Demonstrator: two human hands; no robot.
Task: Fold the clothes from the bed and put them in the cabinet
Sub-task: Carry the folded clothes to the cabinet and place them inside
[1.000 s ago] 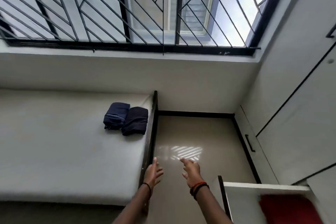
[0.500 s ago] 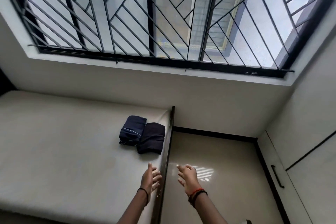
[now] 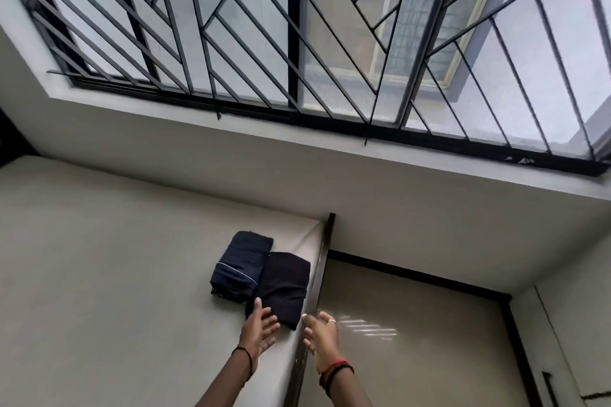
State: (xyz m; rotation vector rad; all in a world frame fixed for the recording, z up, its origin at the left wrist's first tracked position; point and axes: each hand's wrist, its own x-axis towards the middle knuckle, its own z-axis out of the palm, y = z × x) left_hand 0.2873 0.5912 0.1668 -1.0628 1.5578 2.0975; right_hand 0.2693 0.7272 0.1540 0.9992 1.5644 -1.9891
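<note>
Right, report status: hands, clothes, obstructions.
Left hand open, fingers at the black bundle; contact unclear. Right hand open, over the bed rail. Navy bundle beside the black one, both folded on bed. Nothing in the way.

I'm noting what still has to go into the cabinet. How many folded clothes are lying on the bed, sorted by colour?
navy blue folded garment, with a pale stripe: 1
black folded garment: 1
Total: 2
</note>
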